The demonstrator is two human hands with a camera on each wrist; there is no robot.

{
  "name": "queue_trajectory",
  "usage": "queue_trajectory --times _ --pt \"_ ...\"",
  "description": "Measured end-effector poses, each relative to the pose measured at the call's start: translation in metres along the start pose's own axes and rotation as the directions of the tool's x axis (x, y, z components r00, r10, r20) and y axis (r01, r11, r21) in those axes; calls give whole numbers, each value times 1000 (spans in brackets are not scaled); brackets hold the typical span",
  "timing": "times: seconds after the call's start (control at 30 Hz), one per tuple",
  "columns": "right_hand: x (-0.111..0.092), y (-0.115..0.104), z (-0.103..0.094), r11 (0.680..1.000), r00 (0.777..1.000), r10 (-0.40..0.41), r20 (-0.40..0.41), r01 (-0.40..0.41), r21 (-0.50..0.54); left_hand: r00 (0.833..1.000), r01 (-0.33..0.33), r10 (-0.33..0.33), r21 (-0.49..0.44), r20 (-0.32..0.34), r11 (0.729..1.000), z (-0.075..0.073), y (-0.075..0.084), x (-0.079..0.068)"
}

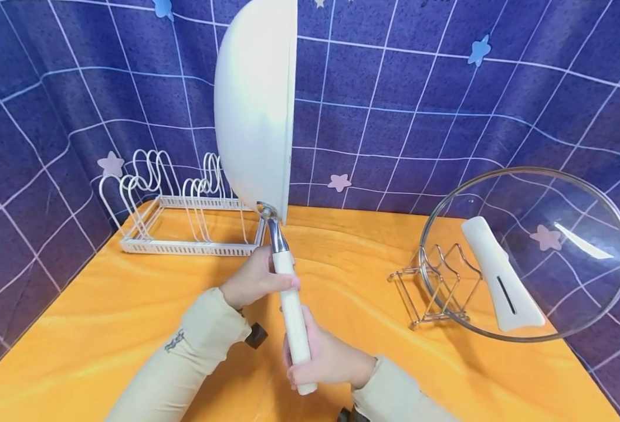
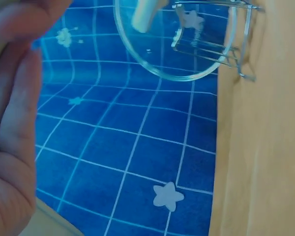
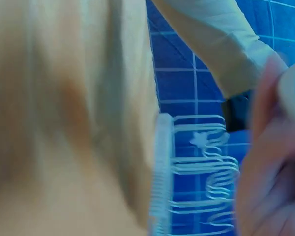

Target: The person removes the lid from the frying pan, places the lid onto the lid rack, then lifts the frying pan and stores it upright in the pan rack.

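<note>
A deep white pan (image 1: 257,111) is held up on its edge, its bowl turned to the left and its rim upright in the head view. The left hand (image 1: 257,278) grips the white handle near the metal neck, and the right hand (image 1: 331,354) holds the same handle close to its end. Behind the left hand stands a white wire rack (image 1: 190,250) on the table. In the left wrist view the left hand (image 2: 12,132) fills the left edge; the pan itself is not clearly visible there. The right hand (image 3: 275,177) is curled round the handle end (image 3: 292,93).
On the right, a glass lid with a white handle (image 1: 502,275) leans upright in a small metal wire stand (image 1: 439,317). An orange cloth (image 1: 352,264) covers the table. A blue curtain (image 1: 383,123) with white grid lines and stars hangs behind and at both sides.
</note>
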State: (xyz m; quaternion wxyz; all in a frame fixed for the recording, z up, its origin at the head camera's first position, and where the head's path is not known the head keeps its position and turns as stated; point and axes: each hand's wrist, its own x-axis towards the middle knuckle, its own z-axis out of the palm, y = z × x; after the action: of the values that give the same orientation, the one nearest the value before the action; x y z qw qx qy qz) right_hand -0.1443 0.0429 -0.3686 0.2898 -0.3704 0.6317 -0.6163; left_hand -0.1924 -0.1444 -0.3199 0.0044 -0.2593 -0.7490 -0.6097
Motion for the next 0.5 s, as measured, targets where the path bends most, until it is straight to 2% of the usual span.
queue_trajectory --times 0.07,0.13,0.2,0.27,0.33,0.5 --pt "1 -7 7 989 986 48 -157 -69 -132 999 -6 6 5 -46 1000 2 -1 2" --pt "1 -13 15 957 945 104 -310 -180 -229 996 -19 19 -6 -83 1000 2 -1 2" --pt "2 -18 22 925 905 125 -406 -254 -281 995 -23 21 -19 -100 1000 2 -2 3" --pt "2 -19 24 905 892 124 -435 -282 -319 994 -31 29 -17 -104 999 1 -2 2" --pt "2 -18 23 905 898 117 -424 -272 -328 994 -33 35 18 -108 999 0 -3 2" --pt "5 -12 17 959 926 156 -344 -225 -171 992 -49 58 79 -109 996 -3 -3 1"
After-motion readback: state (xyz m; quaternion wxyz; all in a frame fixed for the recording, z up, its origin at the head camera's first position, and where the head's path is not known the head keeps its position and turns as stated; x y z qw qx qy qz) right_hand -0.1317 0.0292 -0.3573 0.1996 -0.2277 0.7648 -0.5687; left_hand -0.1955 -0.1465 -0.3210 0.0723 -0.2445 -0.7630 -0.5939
